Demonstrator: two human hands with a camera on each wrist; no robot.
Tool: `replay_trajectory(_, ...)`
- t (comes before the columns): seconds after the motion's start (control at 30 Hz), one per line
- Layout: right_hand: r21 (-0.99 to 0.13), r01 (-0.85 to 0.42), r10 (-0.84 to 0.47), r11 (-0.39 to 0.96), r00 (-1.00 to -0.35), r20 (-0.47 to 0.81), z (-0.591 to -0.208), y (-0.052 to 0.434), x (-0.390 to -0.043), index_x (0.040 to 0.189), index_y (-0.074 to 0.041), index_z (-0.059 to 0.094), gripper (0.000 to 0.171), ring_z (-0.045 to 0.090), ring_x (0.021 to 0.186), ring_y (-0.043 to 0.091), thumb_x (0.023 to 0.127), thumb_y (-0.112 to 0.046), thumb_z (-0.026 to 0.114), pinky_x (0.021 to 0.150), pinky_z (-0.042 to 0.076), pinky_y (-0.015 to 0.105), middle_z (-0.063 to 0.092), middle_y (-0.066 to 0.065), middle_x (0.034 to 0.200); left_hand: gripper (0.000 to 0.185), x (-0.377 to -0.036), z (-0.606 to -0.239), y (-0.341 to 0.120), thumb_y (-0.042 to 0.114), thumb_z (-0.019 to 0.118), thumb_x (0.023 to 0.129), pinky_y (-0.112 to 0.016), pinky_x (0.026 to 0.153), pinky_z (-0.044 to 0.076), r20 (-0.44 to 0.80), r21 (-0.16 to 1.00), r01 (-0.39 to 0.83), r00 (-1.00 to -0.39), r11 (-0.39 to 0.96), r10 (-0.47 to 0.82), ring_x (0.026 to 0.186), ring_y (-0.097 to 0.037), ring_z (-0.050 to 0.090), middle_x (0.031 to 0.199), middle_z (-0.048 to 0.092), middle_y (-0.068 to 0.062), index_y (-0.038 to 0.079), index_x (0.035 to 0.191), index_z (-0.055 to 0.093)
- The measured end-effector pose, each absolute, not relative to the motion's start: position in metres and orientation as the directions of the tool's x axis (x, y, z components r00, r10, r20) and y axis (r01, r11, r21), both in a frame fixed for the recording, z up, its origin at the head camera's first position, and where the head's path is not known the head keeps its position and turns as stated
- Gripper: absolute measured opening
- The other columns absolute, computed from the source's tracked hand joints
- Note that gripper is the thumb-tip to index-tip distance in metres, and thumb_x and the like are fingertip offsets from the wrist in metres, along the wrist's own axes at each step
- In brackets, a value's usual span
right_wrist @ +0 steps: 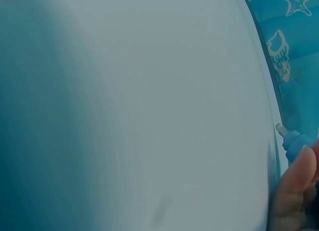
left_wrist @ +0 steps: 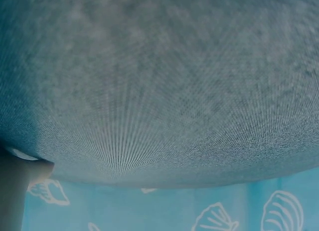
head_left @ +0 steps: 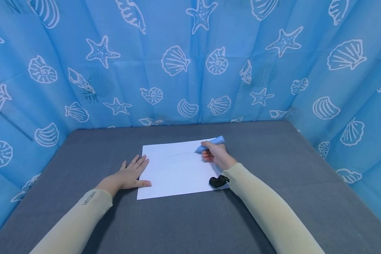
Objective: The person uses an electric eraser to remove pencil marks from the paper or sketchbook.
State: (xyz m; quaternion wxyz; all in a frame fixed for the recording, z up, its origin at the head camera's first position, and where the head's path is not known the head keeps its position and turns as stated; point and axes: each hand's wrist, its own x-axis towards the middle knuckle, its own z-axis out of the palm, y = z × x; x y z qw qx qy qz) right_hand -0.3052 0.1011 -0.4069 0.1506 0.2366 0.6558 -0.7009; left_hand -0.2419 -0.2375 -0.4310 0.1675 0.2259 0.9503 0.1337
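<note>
A white sheet of paper (head_left: 174, 176) lies on the grey table, with a faint thin line across its upper part. My left hand (head_left: 131, 175) rests with fingers spread at the sheet's left edge, its thumb on the paper. In my right hand (head_left: 218, 155) I grip a thick light blue marker (head_left: 216, 140), slanted, its tip at the right end of the faint line. The right wrist view shows the marker's pale tip and blue collar (right_wrist: 296, 144) beside my thumb (right_wrist: 299, 176). Mostly grey cloth fills the left wrist view; only part of the left hand (left_wrist: 40, 172) shows.
The grey cloth-covered table (head_left: 177, 225) extends around the paper. A blue curtain (head_left: 130, 81) with white shells and starfish hangs behind and at both sides. A small black object (head_left: 217, 182) sits at my right wrist, over the paper's lower right corner.
</note>
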Motion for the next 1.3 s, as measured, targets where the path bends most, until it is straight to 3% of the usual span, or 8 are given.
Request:
replay_trajectory(0.5,-0.862,0.501,0.102,-0.069,-0.856,-0.506,-0.4111,0.0993,-0.3062,0.078,-0.002,0.061,0.028,0.053,0.046,0.01,0.091,-0.025,0.07,0.048,0.051,0.023,0.057,0.004,0.058,0.106,-0.2422,-0.4304,-0.2369,0.072,0.051,0.085,-0.069,0.106,-0.009,-0.266,0.328,0.378,-0.843,0.866,0.468,0.146,-0.04,-0.008,0.162,0.001,-0.018,0.004,0.155,0.011)
replay_trajectory(0.87,-0.86,0.506,0.078,-0.067,-0.857,-0.51,-0.4075,0.0986,-0.304,0.081,-0.001,0.062,0.027,0.055,0.047,0.01,0.092,-0.025,0.069,0.048,0.052,0.023,0.057,0.004,0.059,0.106,-0.2399,-0.4289,-0.2371,0.071,0.052,0.085,-0.069,0.106,-0.009,-0.257,0.33,0.377,-0.846,0.865,0.467,0.146,-0.04,-0.008,0.162,0.002,-0.018,0.004,0.155,0.012)
replay_trajectory(1.13,-0.857,0.509,0.052,-0.081,-0.856,-0.514,-0.405,0.1025,-0.3021,0.088,-0.001,0.061,0.036,0.055,0.053,0.011,0.093,-0.036,0.066,0.053,0.052,0.023,0.058,0.004,0.066,0.105,-0.2396,-0.4284,-0.2372,0.07,0.053,0.086,-0.069,0.106,-0.009,-0.258,0.336,0.379,-0.843,0.862,0.471,0.146,-0.04,-0.008,0.161,0.002,-0.018,0.003,0.155,0.011)
replay_trajectory(1.3,-0.852,0.519,0.004,-0.078,-0.854,-0.52,-0.4042,0.1034,-0.3034,0.089,-0.001,0.062,0.03,0.056,0.052,0.011,0.093,-0.03,0.068,0.053,0.053,0.023,0.058,0.004,0.066,0.106,-0.2378,-0.425,-0.2363,0.071,0.051,0.086,-0.069,0.106,-0.009,-0.25,0.334,0.389,-0.842,0.859,0.478,0.146,-0.041,-0.008,0.161,0.002,-0.02,0.002,0.155,0.011)
